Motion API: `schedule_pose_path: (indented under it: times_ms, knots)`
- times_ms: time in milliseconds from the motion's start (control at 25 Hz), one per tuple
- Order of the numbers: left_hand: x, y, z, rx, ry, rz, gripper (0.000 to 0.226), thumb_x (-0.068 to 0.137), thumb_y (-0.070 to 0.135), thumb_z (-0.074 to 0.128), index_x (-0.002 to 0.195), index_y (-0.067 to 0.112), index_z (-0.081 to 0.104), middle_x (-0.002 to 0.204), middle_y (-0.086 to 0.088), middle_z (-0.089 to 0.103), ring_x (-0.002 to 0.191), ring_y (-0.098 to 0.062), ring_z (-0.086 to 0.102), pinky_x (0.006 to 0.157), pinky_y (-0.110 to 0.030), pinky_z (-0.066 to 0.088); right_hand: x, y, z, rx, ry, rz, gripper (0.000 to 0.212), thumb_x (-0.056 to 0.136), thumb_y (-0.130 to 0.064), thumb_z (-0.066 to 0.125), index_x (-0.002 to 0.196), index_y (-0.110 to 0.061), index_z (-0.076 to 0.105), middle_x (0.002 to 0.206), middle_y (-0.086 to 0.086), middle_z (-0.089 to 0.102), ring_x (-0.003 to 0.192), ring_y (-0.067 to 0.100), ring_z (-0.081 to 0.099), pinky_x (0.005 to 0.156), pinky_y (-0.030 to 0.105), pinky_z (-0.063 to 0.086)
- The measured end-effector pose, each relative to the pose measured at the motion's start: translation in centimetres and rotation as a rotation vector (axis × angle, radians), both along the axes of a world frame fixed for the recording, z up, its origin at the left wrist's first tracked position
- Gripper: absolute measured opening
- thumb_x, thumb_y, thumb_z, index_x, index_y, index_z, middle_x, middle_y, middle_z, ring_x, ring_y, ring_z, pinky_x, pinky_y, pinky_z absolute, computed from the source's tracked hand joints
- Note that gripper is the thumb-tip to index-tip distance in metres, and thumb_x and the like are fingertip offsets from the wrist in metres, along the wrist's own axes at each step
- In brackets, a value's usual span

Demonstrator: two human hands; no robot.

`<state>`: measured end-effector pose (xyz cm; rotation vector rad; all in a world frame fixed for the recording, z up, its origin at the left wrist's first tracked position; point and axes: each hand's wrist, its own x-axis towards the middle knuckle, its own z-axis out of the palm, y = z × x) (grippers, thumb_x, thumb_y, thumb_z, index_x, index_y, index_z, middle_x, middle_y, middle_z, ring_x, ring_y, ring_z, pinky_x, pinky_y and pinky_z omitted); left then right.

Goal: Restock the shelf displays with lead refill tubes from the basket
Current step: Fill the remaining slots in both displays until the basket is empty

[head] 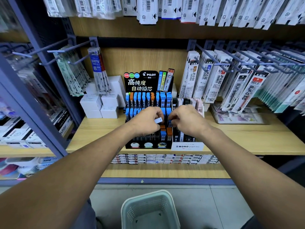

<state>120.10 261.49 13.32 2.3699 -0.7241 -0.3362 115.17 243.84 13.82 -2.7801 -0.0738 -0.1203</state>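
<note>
Left hand (146,122), frame centre: fingers curled round pale tube (158,120). Right hand (186,120) pinching blue-capped tube (170,123) into black display rack (148,113). Upper rows full, front row gaps left. Basket (149,210), bottom centre, looks almost emptied.

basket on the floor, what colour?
Pale grey-green basket with perforated walls; seen in the head view, bottom centre.
</note>
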Motion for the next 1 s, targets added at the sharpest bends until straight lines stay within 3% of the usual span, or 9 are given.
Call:
schedule_pose_path:
  times_ms: [200, 360, 440, 520, 560, 640, 720, 840, 1000]
  knots:
    - [-0.2, 0.2, 0.5, -0.009, -0.015, 0.008, 0.027, 0.083, -0.004, 0.06, 0.103, 0.013, 0.061, 0.096, -0.01, 0.069, 0.044, -0.003, 0.043, 0.039, -0.015, 0.031, -0.3, 0.5, -1.2, -0.068, -0.026, 0.013, 0.014, 0.093, -0.01, 0.064, 0.097, -0.02, 0.073, 0.094, 0.004, 0.069, 0.086, 0.024, 0.063, 0.07, 0.03, 0.049]
    - [-0.3, 0.3, 0.7, -0.037, -0.016, 0.009, 0.023, 0.083, -0.006, 0.06, 0.099, 0.011, 0.063, 0.09, -0.007, 0.067, 0.042, -0.001, 0.045, 0.039, -0.013, 0.031, -0.1, 0.6, -1.6, -0.18, -0.062, 0.013, 0.027, 0.085, -0.002, 0.058, 0.092, -0.022, 0.074, 0.096, 0.002, 0.071, 0.086, 0.027, 0.065, 0.072, 0.035, 0.057]
    - [-0.3, 0.3, 0.8, -0.065, 0.015, 0.029, 0.018, 0.084, -0.003, 0.064, 0.096, 0.01, 0.064, 0.086, -0.006, 0.067, 0.049, -0.002, 0.048, 0.046, -0.018, 0.037, -0.3, 0.4, -1.4, -0.167, -0.078, -0.008, 0.031, 0.084, -0.002, 0.054, 0.096, -0.022, 0.075, 0.098, 0.003, 0.072, 0.089, 0.028, 0.066, 0.074, 0.037, 0.058]
    - [-0.5, 0.2, 1.2, -0.155, 0.148, 0.083, 0.016, 0.084, -0.004, 0.066, 0.097, 0.006, 0.064, 0.082, -0.009, 0.063, 0.058, -0.013, 0.05, 0.051, -0.025, 0.04, -0.5, 0.5, -1.3, -0.13, -0.063, -0.019, 0.034, 0.086, -0.005, 0.052, 0.102, -0.025, 0.075, 0.101, 0.001, 0.073, 0.092, 0.026, 0.067, 0.077, 0.036, 0.057]
    - [-0.7, 0.1, 1.5, -0.258, 0.281, 0.102, 0.019, 0.085, -0.007, 0.063, 0.1, 0.004, 0.063, 0.082, -0.012, 0.062, 0.058, -0.015, 0.05, 0.051, -0.026, 0.039, -0.6, 0.6, -1.2, -0.032, -0.072, -0.037, 0.032, 0.089, -0.007, 0.054, 0.103, -0.026, 0.076, 0.099, -0.002, 0.074, 0.09, 0.022, 0.067, 0.077, 0.034, 0.056]
    - [-1.2, 0.0, 2.1, -0.49, 0.549, 0.071, 0.027, 0.089, -0.016, 0.051, 0.111, -0.001, 0.056, 0.087, -0.021, 0.065, 0.062, -0.018, 0.056, 0.056, -0.027, 0.045, -0.5, 0.7, -0.6, 0.414, -0.082, -0.11, 0.022, 0.093, -0.011, 0.061, 0.101, -0.024, 0.076, 0.089, -0.005, 0.074, 0.077, 0.011, 0.066, 0.071, 0.028, 0.051]
    - [-1.4, -0.1, 2.3, -0.626, 0.705, -0.012, 0.033, 0.095, -0.02, 0.04, 0.123, -0.004, 0.048, 0.099, -0.03, 0.068, 0.083, -0.031, 0.069, 0.076, -0.035, 0.057, -0.9, 0.4, 0.4, 0.839, -0.041, -0.156, 0.012, 0.094, -0.014, 0.068, 0.1, -0.02, 0.075, 0.084, -0.003, 0.074, 0.067, 0.004, 0.064, 0.063, 0.025, 0.049]
    - [-2.1, -0.6, 2.1, -0.685, 0.81, -0.11, 0.035, 0.1, -0.015, 0.04, 0.134, -0.003, 0.04, 0.116, -0.037, 0.064, 0.111, -0.046, 0.066, 0.095, -0.047, 0.056, -1.8, -0.2, 0.8, 0.955, -0.025, -0.09, 0.011, 0.09, -0.013, 0.074, 0.1, -0.013, 0.076, 0.087, 0.001, 0.075, 0.075, 0.005, 0.065, 0.067, 0.019, 0.05]
    - [-2.4, -1.8, 1.9, -0.687, 0.901, -0.118, 0.031, 0.104, 0.002, 0.046, 0.133, -0.007, 0.046, 0.114, -0.037, 0.065, 0.103, -0.044, 0.069, 0.082, -0.042, 0.061, -2.6, -1.9, 1.6, 1.125, -0.032, -0.098, 0.008, 0.088, 0.004, 0.07, 0.092, -0.003, 0.072, 0.075, 0.01, 0.07, 0.064, 0.014, 0.063, 0.065, 0.026, 0.053]
